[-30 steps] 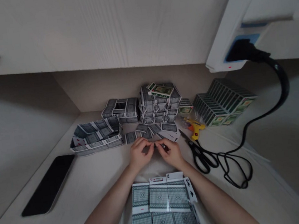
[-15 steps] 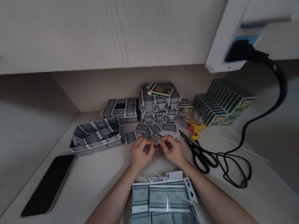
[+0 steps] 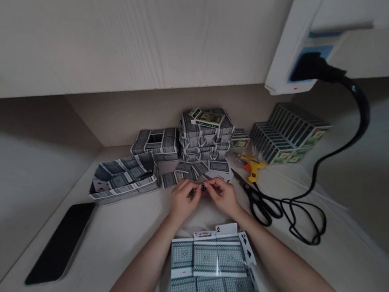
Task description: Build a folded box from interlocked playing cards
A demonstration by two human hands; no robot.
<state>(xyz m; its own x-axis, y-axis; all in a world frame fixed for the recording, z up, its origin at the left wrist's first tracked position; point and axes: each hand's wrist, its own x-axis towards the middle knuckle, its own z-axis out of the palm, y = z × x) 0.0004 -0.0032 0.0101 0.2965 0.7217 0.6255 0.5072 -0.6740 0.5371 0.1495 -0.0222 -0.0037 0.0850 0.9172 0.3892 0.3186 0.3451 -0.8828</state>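
- Left hand (image 3: 182, 199) and right hand (image 3: 224, 196), pinched narrow, hold a card (image 3: 203, 188) between them (mostly hidden), presumably to steady it.
- From there, scissors (image 3: 251, 193) lie just past three o'clock, a card panel (image 3: 206, 257) at six, probably for reach.

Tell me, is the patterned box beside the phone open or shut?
Open on top: no lid covers the patterned box, and its inner sides show.

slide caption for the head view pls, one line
Left hand and right hand pinch a mostly hidden card; scissors and glue gun lie at right, a phone at left.
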